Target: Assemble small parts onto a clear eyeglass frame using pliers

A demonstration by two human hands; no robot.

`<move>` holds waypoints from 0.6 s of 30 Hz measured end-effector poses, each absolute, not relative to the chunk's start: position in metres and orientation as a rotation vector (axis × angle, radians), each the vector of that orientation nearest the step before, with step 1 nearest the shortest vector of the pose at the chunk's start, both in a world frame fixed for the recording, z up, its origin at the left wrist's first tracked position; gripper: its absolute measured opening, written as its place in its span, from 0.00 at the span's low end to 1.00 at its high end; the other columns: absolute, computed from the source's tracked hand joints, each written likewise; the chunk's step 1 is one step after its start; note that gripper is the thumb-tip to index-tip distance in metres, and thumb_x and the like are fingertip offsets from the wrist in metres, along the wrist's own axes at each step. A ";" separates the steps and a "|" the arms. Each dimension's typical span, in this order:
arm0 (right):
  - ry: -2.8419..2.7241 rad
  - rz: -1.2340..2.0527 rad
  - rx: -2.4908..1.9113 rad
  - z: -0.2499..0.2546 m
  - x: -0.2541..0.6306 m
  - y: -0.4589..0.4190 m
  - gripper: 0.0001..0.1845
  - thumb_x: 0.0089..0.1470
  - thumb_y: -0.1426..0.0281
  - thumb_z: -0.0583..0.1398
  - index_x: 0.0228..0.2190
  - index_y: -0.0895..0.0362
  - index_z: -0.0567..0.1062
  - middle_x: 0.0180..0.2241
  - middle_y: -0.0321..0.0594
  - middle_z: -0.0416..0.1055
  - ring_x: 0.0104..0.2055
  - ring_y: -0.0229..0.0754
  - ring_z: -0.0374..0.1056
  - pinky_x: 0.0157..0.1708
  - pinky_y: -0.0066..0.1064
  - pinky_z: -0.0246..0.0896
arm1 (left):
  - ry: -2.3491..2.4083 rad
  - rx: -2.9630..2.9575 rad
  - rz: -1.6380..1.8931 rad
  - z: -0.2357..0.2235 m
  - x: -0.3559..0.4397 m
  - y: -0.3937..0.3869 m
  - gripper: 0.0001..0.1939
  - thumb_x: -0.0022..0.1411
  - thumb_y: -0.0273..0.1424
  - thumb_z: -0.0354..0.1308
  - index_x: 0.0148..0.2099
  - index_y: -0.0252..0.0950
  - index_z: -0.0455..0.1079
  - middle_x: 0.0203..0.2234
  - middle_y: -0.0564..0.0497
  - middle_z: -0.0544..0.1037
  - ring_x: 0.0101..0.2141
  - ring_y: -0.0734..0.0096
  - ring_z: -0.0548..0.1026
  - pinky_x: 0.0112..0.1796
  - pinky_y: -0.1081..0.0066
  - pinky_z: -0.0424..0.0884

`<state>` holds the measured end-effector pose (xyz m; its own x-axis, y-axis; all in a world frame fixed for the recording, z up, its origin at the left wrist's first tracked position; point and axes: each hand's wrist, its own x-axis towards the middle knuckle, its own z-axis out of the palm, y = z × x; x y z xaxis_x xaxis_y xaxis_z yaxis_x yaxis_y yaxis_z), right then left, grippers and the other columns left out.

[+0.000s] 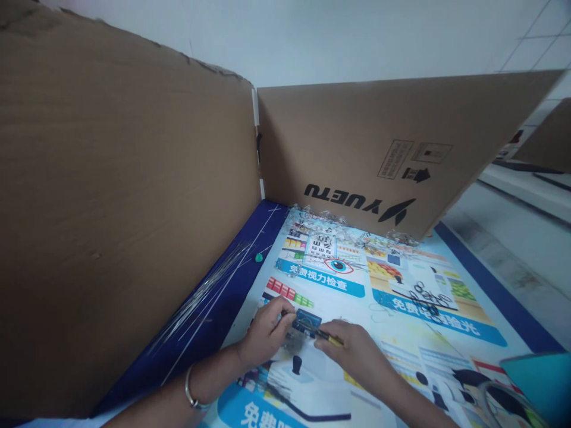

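Observation:
My right hand [345, 343] is closed round a slim tool with a yellow and black handle, seemingly a pair of pliers [331, 337]. Its dark tip points left, toward my left hand [269, 328]. The thumb and fingers of that left hand are pinched together near the tip; what they hold is too small to make out. Both hands are low over a printed sheet [319, 377], beside a dark blue patch. To the left lies a bundle of thin straight metal wires [209, 282].
Cardboard walls [129, 214] stand on the left and at the back [357, 142]. Clear, crinkled pieces [330, 223] line the back wall's foot. Several dark wire loops [428, 300] lie at right. A small green object [259, 257] is near the wires; a teal object [539, 380] is at lower right.

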<state>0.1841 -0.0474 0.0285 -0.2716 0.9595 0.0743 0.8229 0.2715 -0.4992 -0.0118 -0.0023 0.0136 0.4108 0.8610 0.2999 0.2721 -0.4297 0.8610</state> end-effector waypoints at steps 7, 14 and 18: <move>-2.196 -0.099 -1.530 0.017 0.185 -0.052 0.11 0.54 0.65 0.52 0.34 0.55 0.72 0.28 0.40 0.67 0.33 0.41 0.63 0.33 0.30 0.56 | 0.983 1.655 0.971 0.016 -0.009 0.001 0.08 0.58 0.31 0.48 0.28 0.35 0.60 0.20 0.56 0.63 0.24 0.76 0.63 0.27 0.77 0.60; -2.204 -0.163 -1.494 0.020 0.184 -0.051 0.13 0.55 0.64 0.51 0.32 0.57 0.71 0.26 0.40 0.65 0.31 0.40 0.60 0.32 0.30 0.54 | 0.968 1.587 0.949 0.017 -0.008 0.000 0.09 0.58 0.32 0.48 0.28 0.34 0.60 0.20 0.56 0.64 0.24 0.77 0.63 0.27 0.77 0.61; -2.207 -0.171 -1.525 0.021 0.183 -0.051 0.11 0.54 0.64 0.52 0.31 0.56 0.71 0.26 0.40 0.65 0.31 0.41 0.60 0.33 0.31 0.53 | 0.988 1.550 0.939 0.016 -0.007 0.000 0.08 0.58 0.32 0.49 0.28 0.35 0.61 0.20 0.56 0.64 0.23 0.77 0.64 0.26 0.77 0.61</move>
